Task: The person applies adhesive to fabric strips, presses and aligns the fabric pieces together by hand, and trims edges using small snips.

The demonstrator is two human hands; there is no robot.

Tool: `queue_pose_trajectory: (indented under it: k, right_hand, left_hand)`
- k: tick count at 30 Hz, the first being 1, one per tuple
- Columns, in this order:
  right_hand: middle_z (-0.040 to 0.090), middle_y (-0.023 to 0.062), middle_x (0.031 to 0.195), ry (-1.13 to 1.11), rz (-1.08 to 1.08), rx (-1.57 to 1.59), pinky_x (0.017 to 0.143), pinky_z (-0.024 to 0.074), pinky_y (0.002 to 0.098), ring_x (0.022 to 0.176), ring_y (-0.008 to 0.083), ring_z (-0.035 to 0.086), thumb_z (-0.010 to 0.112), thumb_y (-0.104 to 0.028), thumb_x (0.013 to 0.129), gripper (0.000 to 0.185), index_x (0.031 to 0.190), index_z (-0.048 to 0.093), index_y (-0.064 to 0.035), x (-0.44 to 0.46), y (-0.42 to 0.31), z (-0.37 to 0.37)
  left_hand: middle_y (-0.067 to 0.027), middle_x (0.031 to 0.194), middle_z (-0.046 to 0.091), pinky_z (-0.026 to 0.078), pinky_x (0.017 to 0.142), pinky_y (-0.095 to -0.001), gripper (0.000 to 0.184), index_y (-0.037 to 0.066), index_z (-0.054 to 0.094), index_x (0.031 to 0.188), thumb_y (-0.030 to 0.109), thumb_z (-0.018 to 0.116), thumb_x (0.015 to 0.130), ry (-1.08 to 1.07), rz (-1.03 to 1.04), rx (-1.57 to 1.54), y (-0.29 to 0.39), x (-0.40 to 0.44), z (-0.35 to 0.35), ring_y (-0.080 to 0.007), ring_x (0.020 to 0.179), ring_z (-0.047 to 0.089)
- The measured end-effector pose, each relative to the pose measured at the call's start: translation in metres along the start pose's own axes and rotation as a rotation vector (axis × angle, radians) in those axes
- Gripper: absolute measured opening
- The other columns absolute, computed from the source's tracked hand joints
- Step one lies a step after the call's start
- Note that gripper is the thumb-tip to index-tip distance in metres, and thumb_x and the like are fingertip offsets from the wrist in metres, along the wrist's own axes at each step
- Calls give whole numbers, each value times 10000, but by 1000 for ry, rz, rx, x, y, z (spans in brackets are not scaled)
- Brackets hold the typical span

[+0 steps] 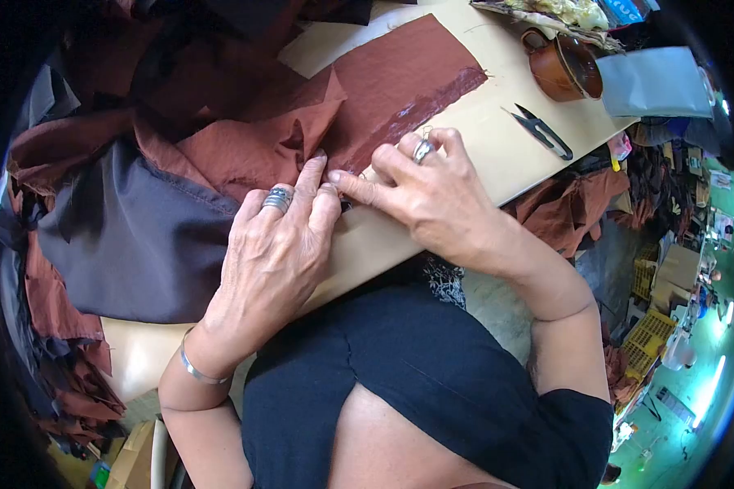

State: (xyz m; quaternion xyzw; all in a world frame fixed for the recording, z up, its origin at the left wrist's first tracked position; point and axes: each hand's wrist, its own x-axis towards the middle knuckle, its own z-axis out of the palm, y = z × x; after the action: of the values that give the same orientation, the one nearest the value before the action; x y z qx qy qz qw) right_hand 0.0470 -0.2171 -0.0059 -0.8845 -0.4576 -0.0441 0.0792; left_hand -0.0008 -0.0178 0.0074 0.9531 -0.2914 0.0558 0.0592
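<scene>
Head view: by the left hand (pixel 279 232), fingers close together, and the right hand (pixel 428 191), thumb outstretched, reddish-brown cloth (pixel 404 69) is touched; whether it is pinched cannot be told. Its flat strip is angled away rightward, nearer the right hand. Beneath lies a pale table (pixel 493 159), where scissors (pixel 540 132) and a mug (pixel 556 69) are set; beyond, yellow crates (pixel 646 344) are seen.

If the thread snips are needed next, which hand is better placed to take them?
Probably the right hand: it is nearer the thread snips, with pale tabletop between. The left hand, at the reddish-brown cloth, is farther away.
</scene>
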Motion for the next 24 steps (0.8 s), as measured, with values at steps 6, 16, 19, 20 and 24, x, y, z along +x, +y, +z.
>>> queue_pose_trajectory:
  k: [6, 16, 19, 20, 24]
  right_hand:
    - [534, 9, 944, 25, -38, -89, 878, 329, 437, 957, 173, 530, 473, -207, 867, 291, 1121, 607, -254, -1, 3, 4]
    - [541, 15, 939, 94, 22, -17, 881, 339, 424, 955, 175, 550, 498, -187, 835, 268, 1075, 613, -215, -11, 18, 3]
    - [564, 17, 947, 111, 221, -195, 870, 359, 428, 940, 200, 573, 503, -136, 822, 314, 1111, 612, -196, -16, 47, -10]
    - [574, 13, 945, 150, 323, -263, 860, 360, 417, 943, 194, 572, 496, -104, 825, 344, 1139, 608, -188, -19, 60, -11]
    - [572, 48, 964, 92, 424, -461, 855, 360, 425, 924, 208, 569, 478, -71, 820, 392, 1191, 586, -134, -32, 93, 0]
  left_hand:
    - [-233, 1202, 558, 439, 740, -345, 284, -3, 523, 1027, 88, 552, 759, -15, 2, -32, -1, 0, -1, -240, 839, 595]
    - [-231, 1223, 545, 433, 756, -342, 274, -7, 520, 1024, 86, 538, 767, -27, 12, -7, -3, -2, 2, -245, 871, 594]
    - [-234, 1223, 544, 432, 759, -344, 264, -4, 519, 1014, 90, 539, 769, -25, 11, -17, -3, -1, 1, -244, 872, 594]
    - [-236, 1224, 543, 431, 759, -345, 259, -2, 518, 1009, 93, 539, 769, -21, 15, -16, -3, -2, 2, -243, 871, 594]
    - [-243, 1224, 540, 431, 761, -347, 253, 2, 520, 1003, 100, 538, 771, -16, 28, 1, -3, -2, 0, -240, 868, 594]
